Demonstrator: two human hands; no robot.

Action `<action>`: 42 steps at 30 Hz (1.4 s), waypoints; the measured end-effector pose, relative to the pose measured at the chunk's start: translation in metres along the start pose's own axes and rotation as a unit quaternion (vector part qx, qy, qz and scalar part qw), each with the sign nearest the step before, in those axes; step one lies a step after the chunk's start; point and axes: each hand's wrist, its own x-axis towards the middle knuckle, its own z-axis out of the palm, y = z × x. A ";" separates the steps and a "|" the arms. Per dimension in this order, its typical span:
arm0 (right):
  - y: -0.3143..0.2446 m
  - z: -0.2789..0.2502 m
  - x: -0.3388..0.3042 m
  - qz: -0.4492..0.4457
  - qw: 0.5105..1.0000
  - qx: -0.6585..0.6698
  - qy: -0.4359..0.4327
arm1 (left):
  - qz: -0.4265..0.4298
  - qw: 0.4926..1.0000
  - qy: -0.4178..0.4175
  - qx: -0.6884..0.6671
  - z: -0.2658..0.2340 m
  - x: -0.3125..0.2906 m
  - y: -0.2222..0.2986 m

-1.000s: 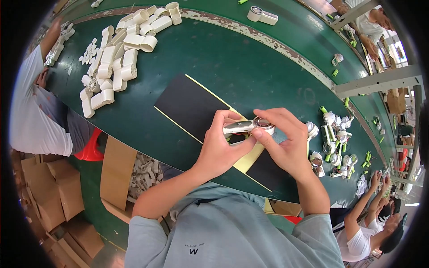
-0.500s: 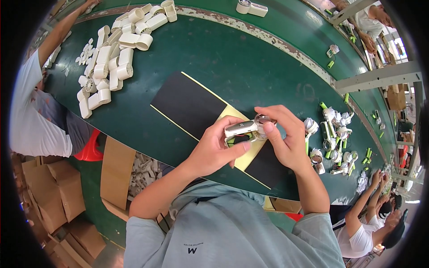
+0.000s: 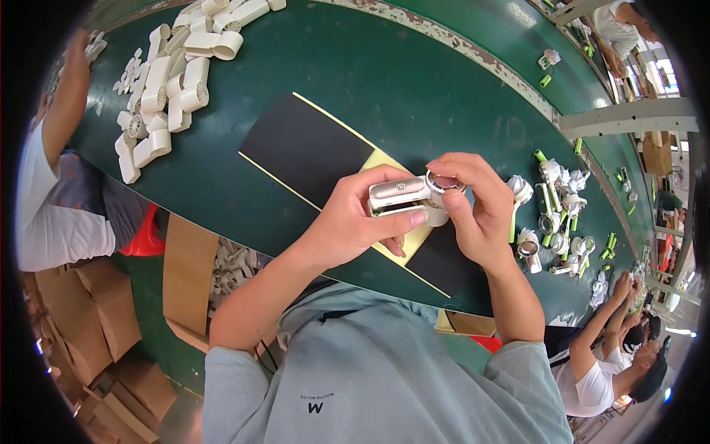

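My left hand grips the handle end of a white handheld fan, its thumb along the near side and its fingers behind. The fan has a silver panel on top and a dark gap between its white shells. At its other end, my right hand pinches the round head with its shiny ring between thumb and fingers. Both hands hold the fan just above a black mat with a yellow middle strip. My fingers hide part of the fan's underside.
White plastic shells lie heaped at left on the green table. Several part-built white fans with green cylinders lie at right. Cardboard boxes stand on the floor at left. Co-workers sit nearby, and a metal beam crosses at right.
The fan has turned in my hands, so its silver panel faces up more. A green part that showed in its gap is now out of sight. My view has shifted slightly.
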 end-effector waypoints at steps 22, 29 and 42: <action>-0.008 -0.010 -0.004 0.047 0.994 -0.070 -0.065 | 0.095 0.989 0.067 0.092 0.001 -0.007 -0.008; -0.008 -0.007 -0.009 0.032 0.995 -0.074 -0.060 | 0.109 0.988 0.056 0.093 0.000 -0.004 -0.008; -0.017 0.007 -0.014 0.022 0.998 -0.049 0.025 | 0.218 0.965 0.022 0.145 -0.005 -0.004 -0.014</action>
